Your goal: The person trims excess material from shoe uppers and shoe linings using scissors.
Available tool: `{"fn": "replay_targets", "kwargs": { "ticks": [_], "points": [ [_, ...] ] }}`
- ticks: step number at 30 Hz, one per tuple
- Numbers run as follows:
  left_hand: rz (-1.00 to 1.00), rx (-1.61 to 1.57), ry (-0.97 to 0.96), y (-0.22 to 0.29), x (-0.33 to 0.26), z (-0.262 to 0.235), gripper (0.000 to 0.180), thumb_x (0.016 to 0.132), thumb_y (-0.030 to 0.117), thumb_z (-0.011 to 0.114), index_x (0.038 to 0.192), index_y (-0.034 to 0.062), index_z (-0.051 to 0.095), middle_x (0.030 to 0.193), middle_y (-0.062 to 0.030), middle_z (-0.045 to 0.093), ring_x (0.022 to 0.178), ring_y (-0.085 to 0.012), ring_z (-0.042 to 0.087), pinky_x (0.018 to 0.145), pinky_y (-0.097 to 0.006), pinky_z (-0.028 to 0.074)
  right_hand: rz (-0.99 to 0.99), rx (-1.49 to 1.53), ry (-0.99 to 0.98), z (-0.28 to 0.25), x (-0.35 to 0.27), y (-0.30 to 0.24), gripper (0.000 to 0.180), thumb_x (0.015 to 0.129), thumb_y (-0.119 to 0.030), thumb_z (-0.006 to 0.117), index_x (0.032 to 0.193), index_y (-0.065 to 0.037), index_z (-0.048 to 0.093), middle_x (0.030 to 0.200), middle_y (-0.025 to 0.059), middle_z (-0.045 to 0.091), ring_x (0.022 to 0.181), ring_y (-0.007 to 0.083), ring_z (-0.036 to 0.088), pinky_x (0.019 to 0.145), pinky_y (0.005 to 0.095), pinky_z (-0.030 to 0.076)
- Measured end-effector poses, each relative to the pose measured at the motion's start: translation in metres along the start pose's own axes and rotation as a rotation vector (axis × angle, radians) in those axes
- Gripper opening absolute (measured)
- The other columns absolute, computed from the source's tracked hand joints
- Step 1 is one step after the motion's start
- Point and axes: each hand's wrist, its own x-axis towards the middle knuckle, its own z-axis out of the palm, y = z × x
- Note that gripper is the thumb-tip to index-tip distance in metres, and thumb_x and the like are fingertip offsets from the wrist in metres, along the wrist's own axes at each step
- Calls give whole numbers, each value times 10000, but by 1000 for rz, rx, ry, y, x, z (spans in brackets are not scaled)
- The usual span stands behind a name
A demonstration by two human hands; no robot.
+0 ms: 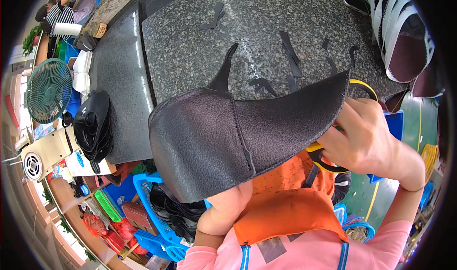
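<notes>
A black stitched leather piece (228, 137) is held up above the granite tabletop (190, 46) by the left hand (223, 208), closed on its lower edge from beneath; yellow-handled scissors (323, 160) are gripped by the right hand (366, 137) at the piece's rt edge, prob. for trimming; black offcuts (293, 60) lie on the stone.

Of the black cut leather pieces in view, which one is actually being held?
The large stitched black piece, held up by the left hand; the stack lies on the table.

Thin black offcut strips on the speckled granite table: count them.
About 7 thin black offcut strips: one top centre, two crossed mid-table, one curled, three right. The large black leather piece may hide more.
</notes>
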Motion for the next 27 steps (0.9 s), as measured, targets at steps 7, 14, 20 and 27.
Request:
{"fn": "replay_targets", "kwargs": {
  "ticks": [7,14,20,27],
  "points": [
    [242,463,14,-8,8,11,347,1011,239,499,1287,32,537,1289,-89,572,1193,-233,547,1028,-424,442,47,70,34,20,-6,1,500,692,-157,696,1179,-54,645,652,17,396,479,148,497,406,307,404],
    [155,66,31,3,45,14,324,982,134,553,1285,32,498,1183,-110,583,1096,-249,587,984,-411,478,64,91,162,27,-14,25,599,577,-108,739,1166,-31,658,631,19,365,485,175,448,426,324,357],
    [998,1766,-55,76,127,17,606,753,47,713,1325,55,514,1229,-180,584,1209,-351,521,1016,-422,428,219,66,331,49,-45,25,516,641,-142,791,1122,-10,658,694,77,536,567,248,538,512,364,390],
    [930,1706,-157,143,208,-7,256,823,97,616,1074,56,648,1025,-179,674,967,-366,649,835,-452,519,380,132,304,49,-60,26,570,742,-280,801,1184,18,599,817,149,585,656,343,574,584,392,423]
  ]
}}
